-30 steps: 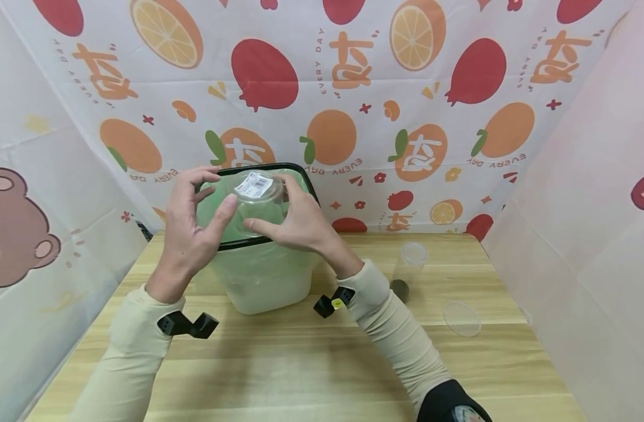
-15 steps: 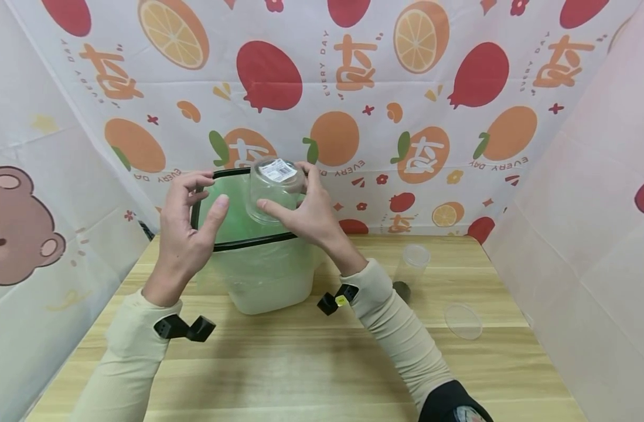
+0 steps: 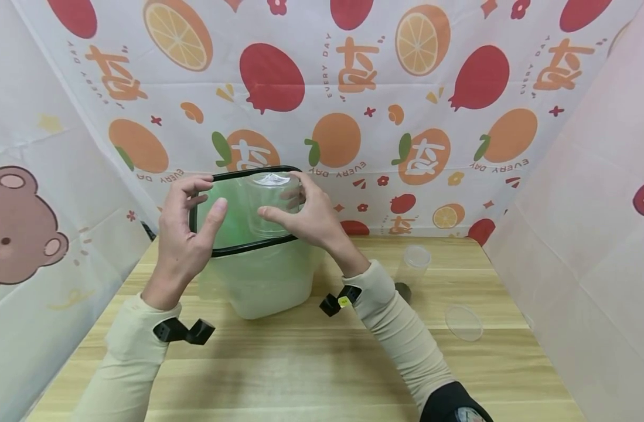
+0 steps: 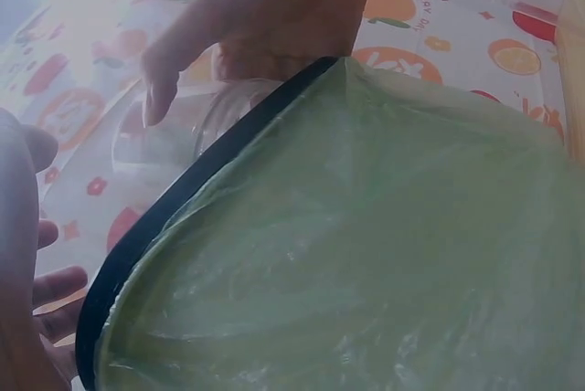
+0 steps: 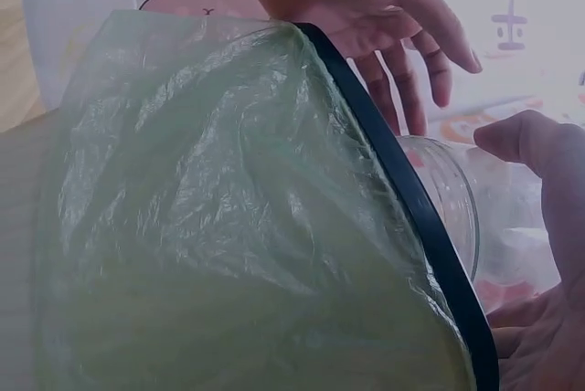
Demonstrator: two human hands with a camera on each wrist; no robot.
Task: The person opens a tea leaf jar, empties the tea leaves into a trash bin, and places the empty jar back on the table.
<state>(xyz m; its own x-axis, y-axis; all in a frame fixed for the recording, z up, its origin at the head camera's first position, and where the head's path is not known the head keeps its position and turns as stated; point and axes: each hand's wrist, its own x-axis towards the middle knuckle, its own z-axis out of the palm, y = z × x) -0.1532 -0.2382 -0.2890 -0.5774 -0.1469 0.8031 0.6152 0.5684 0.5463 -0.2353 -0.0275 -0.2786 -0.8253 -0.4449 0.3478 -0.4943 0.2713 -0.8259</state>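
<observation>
A clear plastic jar (image 3: 271, 214) is upside down in the mouth of a pale bin (image 3: 271, 287), with a white label on its raised base. My right hand (image 3: 313, 217) grips the jar from the right, its thumb on the near side and its fingers partly hidden behind. Off to the left, my left hand (image 3: 187, 240) holds nothing; its thumb and fingers are spread apart by the bin's black rim (image 3: 253, 246). Whether those fingers touch the rim, I cannot tell. A thin green bag (image 5: 201, 190) lines the bin and hangs over its outside.
On the wooden table (image 3: 300, 375), right of the bin, is a clear cylindrical container (image 3: 414, 266) with a dark round thing (image 3: 403, 292) at its near end. A clear flat disc (image 3: 464, 323) lies nearer. Printed cloth (image 3: 380, 117) closes off the back and sides.
The jar, in my right hand, went right and up, then down into the bin's mouth; its labelled base now tips away from view. My left hand has drawn slightly left, apart from the jar.
</observation>
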